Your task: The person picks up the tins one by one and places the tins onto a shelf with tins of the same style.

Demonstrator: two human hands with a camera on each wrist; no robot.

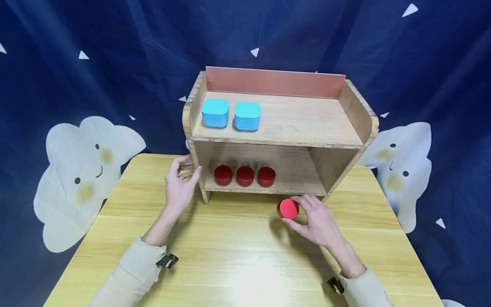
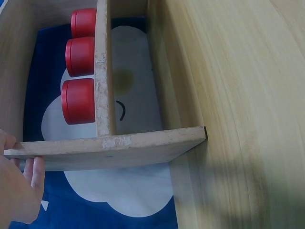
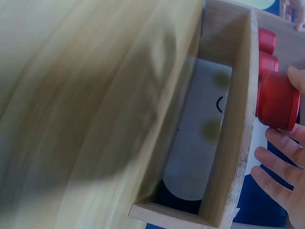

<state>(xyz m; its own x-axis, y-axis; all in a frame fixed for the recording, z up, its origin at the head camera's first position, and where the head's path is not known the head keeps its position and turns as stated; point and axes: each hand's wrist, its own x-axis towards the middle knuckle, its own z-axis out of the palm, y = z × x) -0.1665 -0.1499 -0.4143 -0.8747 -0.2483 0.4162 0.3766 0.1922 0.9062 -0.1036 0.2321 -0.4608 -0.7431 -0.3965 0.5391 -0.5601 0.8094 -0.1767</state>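
My right hand (image 1: 320, 221) pinches a round red tin (image 1: 288, 209) between thumb and fingers, in front of the lower shelf's right part. In the right wrist view this tin (image 3: 278, 101) is held level with the shelf board. Along the lower level of a small wooden shelf unit (image 1: 276, 140), three more red tins (image 1: 245, 176) stand in a row toward the left. My left hand (image 1: 180, 183) grips the unit's left side panel, thumb at the front edge. The left wrist view shows the fingers (image 2: 37, 171) against the panel's outer face.
Two light-blue square tins (image 1: 247, 116) stand on the unit's upper level, at the left. The unit sits toward the back of a light wooden table (image 1: 215, 247). Behind hangs a dark blue curtain (image 1: 165, 55) with white clouds and triangles.
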